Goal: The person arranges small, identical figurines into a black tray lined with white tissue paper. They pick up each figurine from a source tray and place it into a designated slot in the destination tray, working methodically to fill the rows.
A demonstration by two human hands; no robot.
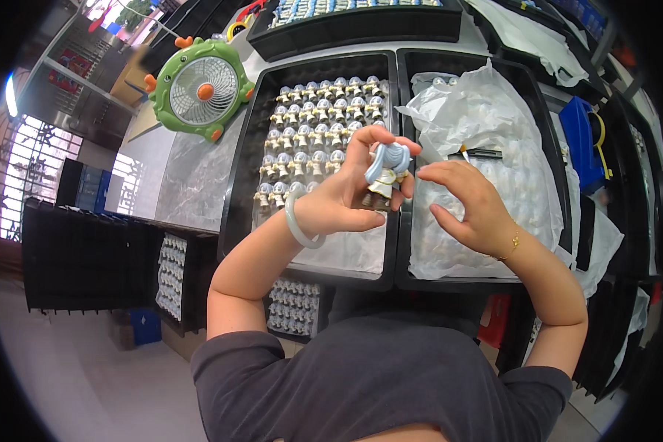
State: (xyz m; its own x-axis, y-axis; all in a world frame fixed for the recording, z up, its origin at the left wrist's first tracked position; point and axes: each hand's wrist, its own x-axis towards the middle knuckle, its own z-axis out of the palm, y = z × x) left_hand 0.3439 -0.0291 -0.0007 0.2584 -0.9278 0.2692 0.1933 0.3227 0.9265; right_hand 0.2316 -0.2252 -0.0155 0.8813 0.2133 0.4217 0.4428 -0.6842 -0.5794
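A small figurine [384, 177] with long pale-blue hair, a white outfit and brown lower part is held upright in my left hand [346, 184], fingers curled around it. My right hand [470, 202] hovers just to its right, thumb and fingers apart, with nothing in it. Below the left hand, a black tray [236, 184] holds rows of similar small figurines [317, 136]. Under the right hand, a second black tray [560, 214] is covered with translucent white plastic sheeting [486, 110]. A black pen-like tool [481, 154] lies on that sheeting.
A green animal-shaped fan [205, 90] stands on the table at the left. Another black tray [361, 37] with blue and white pieces sits at the back. A blue bin [583, 144] is at the right. Stacked trays [173, 272] stand low at the left.
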